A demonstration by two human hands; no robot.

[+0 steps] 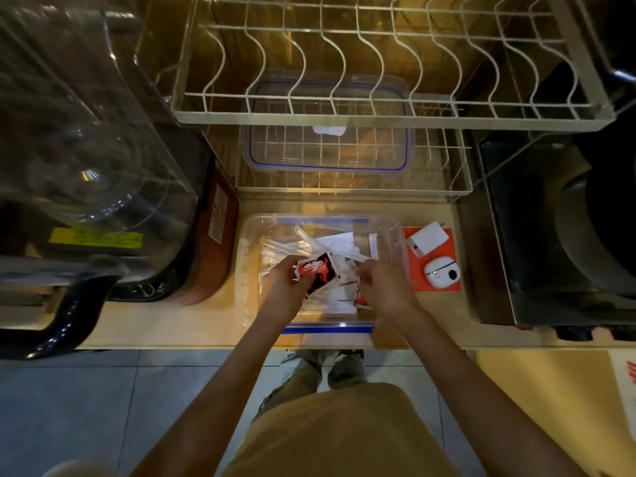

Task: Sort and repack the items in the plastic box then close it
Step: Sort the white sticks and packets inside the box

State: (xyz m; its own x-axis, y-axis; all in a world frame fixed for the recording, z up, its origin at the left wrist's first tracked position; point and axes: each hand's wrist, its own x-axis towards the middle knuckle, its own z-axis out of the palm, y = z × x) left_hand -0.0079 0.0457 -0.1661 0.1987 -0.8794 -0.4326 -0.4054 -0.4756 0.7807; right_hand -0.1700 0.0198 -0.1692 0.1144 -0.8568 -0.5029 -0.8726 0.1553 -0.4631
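A: Where's the box?

B: The clear rectangular plastic box with blue clips [248, 270] sits on the pale wooden counter [179, 325], dead centre in front of the person. Its clear lid with the blue seal [327, 149] lies on the lower wire rack at 12 o'clock, well apart from the box.

A: And the hands?

B: Both are inside the box. The left hand [284, 287] is clamped on a red, black and white sachet [318, 271]. The right hand [382, 287] is curled down among the white paper-wrapped sticks and slips [330, 246]; I cannot tell whether it grips anything.

A: What could go wrong?

B: The white pieces lie crisscrossed and loose, some leaning toward the rim at 12 o'clock. Lifting one sachet out could drag slips over the wall. If tall sticks stay propped up, I'd expect the lid to sit crooked and the clips not to latch.

A: Anything nearby at risk?

B: At 3 o'clock, just beside the box, a white charger block [427, 238] and a white earbud case [441, 273] rest on an orange card [451, 287]. A right elbow swinging out might knock them.
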